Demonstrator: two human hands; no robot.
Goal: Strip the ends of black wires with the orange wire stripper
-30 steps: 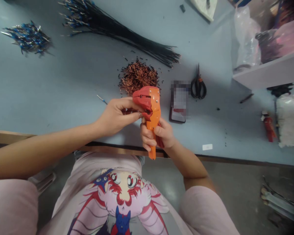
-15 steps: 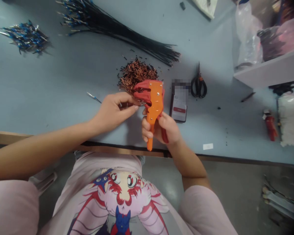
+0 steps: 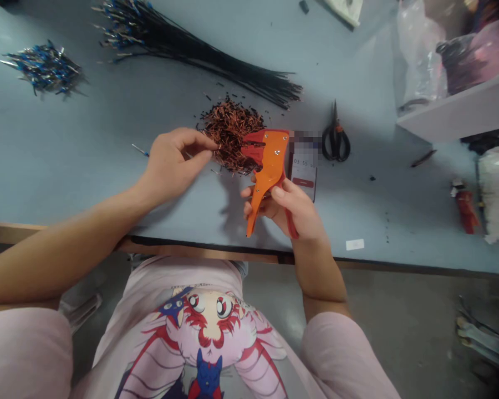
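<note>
My left hand (image 3: 170,163) is closed in a pinch at the left side of a pile of copper wire scraps (image 3: 228,119). From behind it juts the blue-and-silver terminal end of a wire (image 3: 141,150); the rest of that wire is mostly hidden by the hand. My right hand (image 3: 303,213) is wrapped round an orange and red wire stripper (image 3: 272,158), whose handles stand apart. The stripper's red jaws point left, over the right part of the pile. A gap separates the left fingertips from the jaws.
A long bundle of black wires (image 3: 216,58) with blue terminals lies behind the pile. Short blue-terminal pieces (image 3: 45,66) are heaped at far left. Right of the stripper are a phone (image 3: 303,166) and black scissors (image 3: 336,138). Another red-handled tool (image 3: 466,210) lies farther right.
My left hand has drawn left and away from the stripper's jaws, the terminal end moving with it. The stripper has shifted slightly right, and its handles have spread.
</note>
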